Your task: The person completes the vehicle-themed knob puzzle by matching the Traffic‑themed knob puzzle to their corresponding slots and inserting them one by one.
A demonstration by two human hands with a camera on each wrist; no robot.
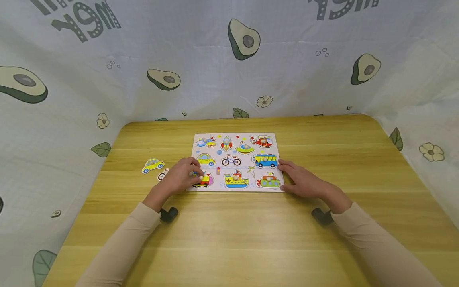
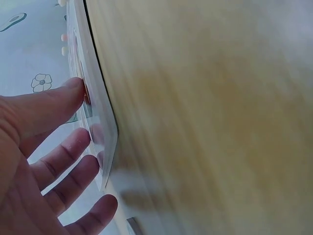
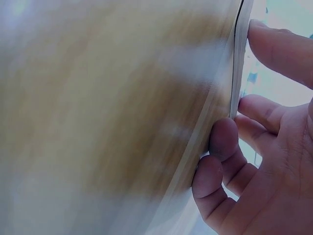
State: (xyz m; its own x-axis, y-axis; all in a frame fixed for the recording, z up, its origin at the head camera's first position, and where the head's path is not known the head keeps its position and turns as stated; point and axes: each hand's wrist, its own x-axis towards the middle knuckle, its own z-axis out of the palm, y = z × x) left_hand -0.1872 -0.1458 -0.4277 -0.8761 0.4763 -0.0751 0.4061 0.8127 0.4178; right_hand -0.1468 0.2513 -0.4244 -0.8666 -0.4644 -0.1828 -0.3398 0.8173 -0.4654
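Note:
A wooden peg puzzle board (image 1: pixel 229 135) with vehicle pictures lies on the table. My left hand (image 1: pixel 183 175) reaches over its near left corner, with thumb and fingertips touching the train piece (image 1: pixel 206 181). In the left wrist view, the thumb (image 2: pixel 63 100) rests on the board's face and the other fingers are slightly bent and spread. At the opposite side my right hand (image 1: pixel 303 181) touches the board's right edge, index finger near the bus piece (image 1: pixel 265 160) and thumb by the near corner. Beside my left hand lie a loose yellow car piece (image 1: pixel 153 165) and a partly hidden bicycle piece (image 1: pixel 162 174).
Several knobbed pieces sit in the board, among them a ship (image 1: pixel 236 180), a submarine (image 1: pixel 269 181) and a helicopter (image 1: pixel 263 141). The car and bicycle spots (image 1: pixel 231 160) show printed pictures without knobs. An avocado-print cloth (image 1: pixel 201 48) hangs behind the wooden table (image 1: pixel 236 239).

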